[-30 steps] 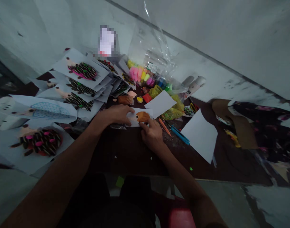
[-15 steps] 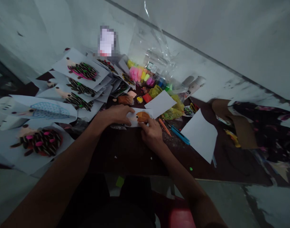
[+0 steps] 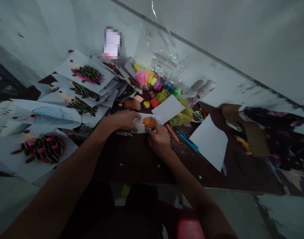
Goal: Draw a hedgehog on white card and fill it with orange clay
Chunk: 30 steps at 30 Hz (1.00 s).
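My left hand (image 3: 120, 120) lies on the left end of a small white paper sheet (image 3: 139, 126), and my right hand (image 3: 158, 140) presses its fingertips on the sheet's lower edge. A flattened patch of orange modelling clay (image 3: 150, 122) sits on the sheet between my hands, with a small dark dot beside it. A loose white paper (image 3: 168, 108) touches the sheet's upper right corner. Under my left palm, a metallic round object (image 3: 123, 133) partly shows.
Finished clay-and-paper hedgehog pictures (image 3: 86, 74) are piled on the left. Coloured clay packs (image 3: 144, 77) and a clear plastic bag (image 3: 158, 49) lie at the back by the wall. An orange pencil (image 3: 172, 132), blue scissors (image 3: 189, 142) and a white sheet (image 3: 209, 141) lie on the right.
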Available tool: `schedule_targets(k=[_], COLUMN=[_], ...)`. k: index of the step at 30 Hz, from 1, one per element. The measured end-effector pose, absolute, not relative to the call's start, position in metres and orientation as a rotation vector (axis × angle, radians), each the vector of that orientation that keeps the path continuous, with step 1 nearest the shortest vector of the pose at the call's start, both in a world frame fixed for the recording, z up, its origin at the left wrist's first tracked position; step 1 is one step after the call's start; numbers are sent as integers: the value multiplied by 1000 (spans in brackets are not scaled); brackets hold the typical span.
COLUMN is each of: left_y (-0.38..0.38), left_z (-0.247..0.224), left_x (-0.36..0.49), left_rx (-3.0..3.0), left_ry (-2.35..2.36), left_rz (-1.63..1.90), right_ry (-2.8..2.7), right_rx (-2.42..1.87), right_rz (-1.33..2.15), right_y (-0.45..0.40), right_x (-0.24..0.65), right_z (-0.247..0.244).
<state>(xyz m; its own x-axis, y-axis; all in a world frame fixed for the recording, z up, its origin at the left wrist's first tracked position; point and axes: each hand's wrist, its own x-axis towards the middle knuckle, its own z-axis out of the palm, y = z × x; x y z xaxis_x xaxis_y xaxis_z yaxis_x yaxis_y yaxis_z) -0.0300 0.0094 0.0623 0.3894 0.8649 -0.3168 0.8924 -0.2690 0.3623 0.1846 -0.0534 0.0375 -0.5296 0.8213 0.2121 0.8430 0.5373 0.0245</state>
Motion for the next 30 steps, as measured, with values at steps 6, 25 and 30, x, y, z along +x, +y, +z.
schedule_targets(k=[6, 25, 30], left_y=[8, 11, 11], left_z=[66, 58, 61], left_x=[-29, -31, -30], left_rx=[2164, 2169, 2178], left_ry=[1510, 1489, 1480], left_rz=[-126, -72, -101], right_ry=[-2508, -2525, -2571], right_rx=[-1377, -1437, -1417], right_rz=[-70, -50, -134], right_y=[-49, -46, -47], right_x=[189, 189, 189], right_z=[33, 35, 36])
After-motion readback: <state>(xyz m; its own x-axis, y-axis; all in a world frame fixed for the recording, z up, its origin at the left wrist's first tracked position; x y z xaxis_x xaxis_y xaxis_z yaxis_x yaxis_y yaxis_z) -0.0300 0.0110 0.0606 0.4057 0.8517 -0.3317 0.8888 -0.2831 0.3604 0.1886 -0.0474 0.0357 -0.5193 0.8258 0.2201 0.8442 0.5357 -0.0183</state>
